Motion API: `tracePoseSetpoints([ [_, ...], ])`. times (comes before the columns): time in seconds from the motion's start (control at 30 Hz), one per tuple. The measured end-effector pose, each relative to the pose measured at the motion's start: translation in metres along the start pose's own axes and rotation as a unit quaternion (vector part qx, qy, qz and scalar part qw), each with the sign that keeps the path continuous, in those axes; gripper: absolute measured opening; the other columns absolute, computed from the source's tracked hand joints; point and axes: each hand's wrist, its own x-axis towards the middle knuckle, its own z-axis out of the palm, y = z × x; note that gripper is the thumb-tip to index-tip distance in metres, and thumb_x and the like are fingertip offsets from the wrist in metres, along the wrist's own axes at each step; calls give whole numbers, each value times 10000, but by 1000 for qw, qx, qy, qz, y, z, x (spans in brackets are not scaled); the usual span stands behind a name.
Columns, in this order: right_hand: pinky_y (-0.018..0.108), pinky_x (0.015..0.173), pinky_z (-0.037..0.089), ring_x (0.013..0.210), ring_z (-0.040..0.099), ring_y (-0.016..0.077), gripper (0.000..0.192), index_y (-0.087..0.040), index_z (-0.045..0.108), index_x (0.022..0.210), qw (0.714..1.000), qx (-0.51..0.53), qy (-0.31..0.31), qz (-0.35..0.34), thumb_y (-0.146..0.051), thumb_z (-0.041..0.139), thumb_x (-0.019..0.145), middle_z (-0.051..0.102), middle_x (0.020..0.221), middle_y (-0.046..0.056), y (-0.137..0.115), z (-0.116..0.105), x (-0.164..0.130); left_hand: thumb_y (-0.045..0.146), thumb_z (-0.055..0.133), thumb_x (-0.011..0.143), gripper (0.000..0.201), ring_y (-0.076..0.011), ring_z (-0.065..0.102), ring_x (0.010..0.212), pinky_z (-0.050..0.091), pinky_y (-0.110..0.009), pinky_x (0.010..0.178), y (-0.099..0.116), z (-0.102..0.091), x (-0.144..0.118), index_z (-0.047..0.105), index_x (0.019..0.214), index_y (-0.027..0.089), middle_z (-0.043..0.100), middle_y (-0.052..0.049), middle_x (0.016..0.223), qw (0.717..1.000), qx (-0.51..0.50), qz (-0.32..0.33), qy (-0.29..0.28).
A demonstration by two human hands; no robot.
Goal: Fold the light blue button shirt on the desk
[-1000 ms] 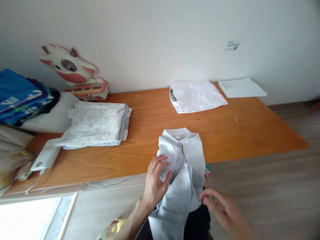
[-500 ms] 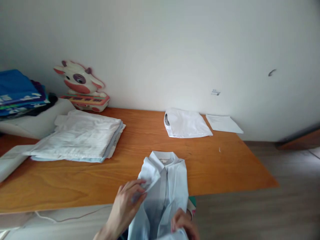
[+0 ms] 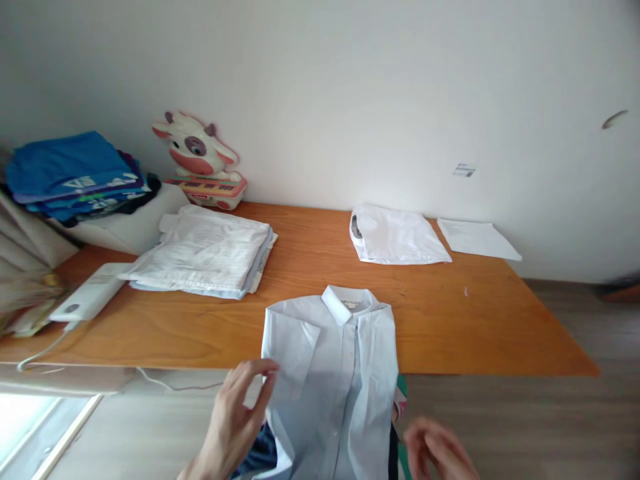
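Note:
A light blue collared shirt point(image 3: 333, 373) lies front-up with its collar on the orange wooden table point(image 3: 450, 320) and its lower part hanging over the near edge. My left hand point(image 3: 235, 420) is at the shirt's left edge, fingers spread, touching or just off the cloth. Low in the picture, my right hand point(image 3: 437, 453) hovers blurred beside the shirt's right side, holding nothing that I can see.
A stack of folded pale shirts point(image 3: 205, 257) lies at the left. A folded white garment point(image 3: 397, 235) and a paper sheet point(image 3: 477, 239) sit at the back right. A cow toy point(image 3: 200, 160), blue folded clothes point(image 3: 75, 173) and a white device with cable point(image 3: 87, 300) are at the far left.
The shirt has been spread wider, with its left sleeve now laid flat. My left hand has let go of the cloth and opened; my right hand has moved off to the right.

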Motion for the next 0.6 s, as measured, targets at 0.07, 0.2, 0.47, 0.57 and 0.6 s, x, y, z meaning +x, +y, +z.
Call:
tracePoseSetpoints([
  [0.07, 319, 497, 508, 533, 622, 205, 591, -252, 660, 821, 996, 20, 87, -15, -814, 561, 974, 582, 619, 9, 8, 25, 32, 359, 724, 988, 417, -315, 725, 1280, 600, -462, 1068, 16, 19, -2, 693, 1403, 329, 773, -74, 1375, 994, 48, 58, -82],
  [0.2, 389, 828, 615, 919, 718, 269, 406, -241, 706, 1064, 940, -105, 295, -136, -637, 710, 980, 739, 987, 85, 17, 81, 79, 282, 766, 914, 961, -421, 332, 1673, 325, -708, 1328, 20, 57, -5, 299, 1754, 252, 434, -143, 1772, 972, 174, 119, -99],
  [0.47, 442, 961, 575, 1047, 711, 286, 364, -239, 668, 1420, 903, -209, 333, -173, -348, 551, 1093, 742, 1114, 108, 45, 74, 92, 119, 571, 1026, 452, -301, 472, 1615, 393, -631, 1340, -30, 40, 0, 648, 1434, 300, 643, -93, 1603, 983, 87, 139, -80],
  [0.57, 386, 935, 573, 1004, 723, 244, 285, -248, 737, 1273, 939, -99, 289, -159, -384, 610, 1058, 754, 1081, 71, 47, 49, 82, 187, 663, 1020, 200, -329, 509, 1587, 350, -688, 1335, -45, 25, 3, 726, 1183, 285, 704, -89, 1521, 987, 67, 136, -54],
  [0.6, 364, 913, 576, 989, 727, 232, 269, -250, 741, 1230, 943, -39, 298, -144, -411, 660, 1030, 760, 1083, 61, 49, 39, 77, 199, 675, 1020, 146, -329, 540, 1562, 340, -696, 1332, -49, 21, 3, 731, 1128, 280, 727, -86, 1487, 988, 62, 133, -48],
])
